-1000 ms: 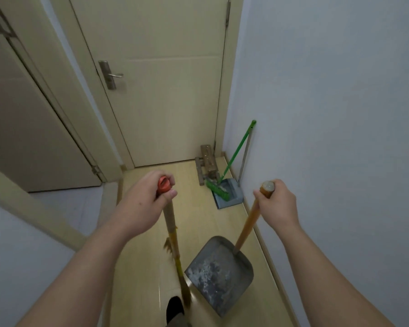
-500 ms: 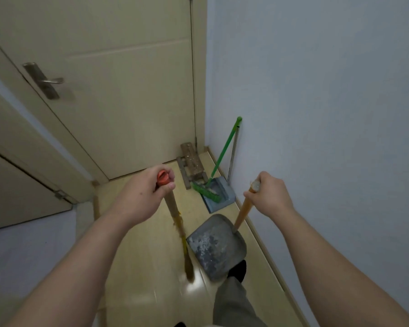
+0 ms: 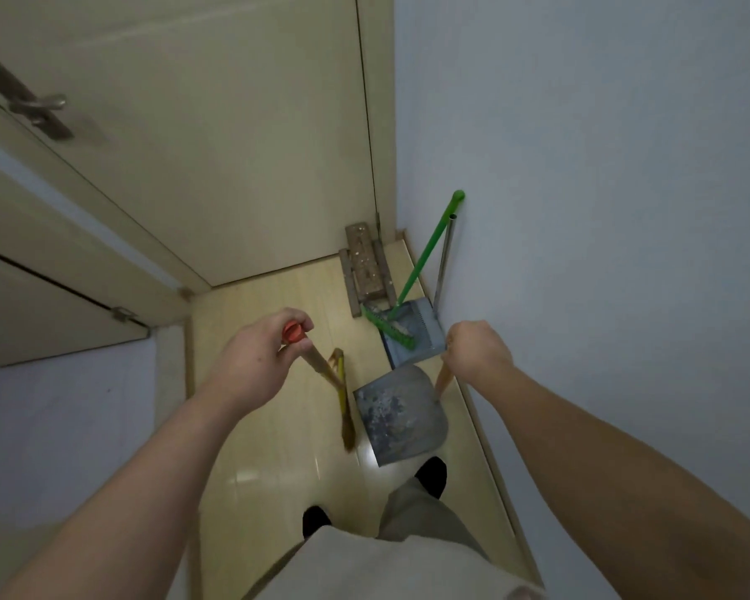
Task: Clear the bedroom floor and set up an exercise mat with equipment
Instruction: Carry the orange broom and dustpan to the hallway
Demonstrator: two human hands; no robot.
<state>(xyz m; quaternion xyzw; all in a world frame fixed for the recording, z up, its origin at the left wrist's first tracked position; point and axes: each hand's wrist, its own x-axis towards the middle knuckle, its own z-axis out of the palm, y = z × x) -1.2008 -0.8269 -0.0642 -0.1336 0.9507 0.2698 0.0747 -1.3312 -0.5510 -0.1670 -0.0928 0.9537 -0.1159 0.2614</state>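
In the corner ahead, a green broom and a blue dustpan lean at the right wall, beside a small wooden stool at the closed door. The left hand grips the orange-capped top of a brown broom. The right hand is clenched around the wooden handle of a grey dustpan, just beside the brown broom and low over the floor.
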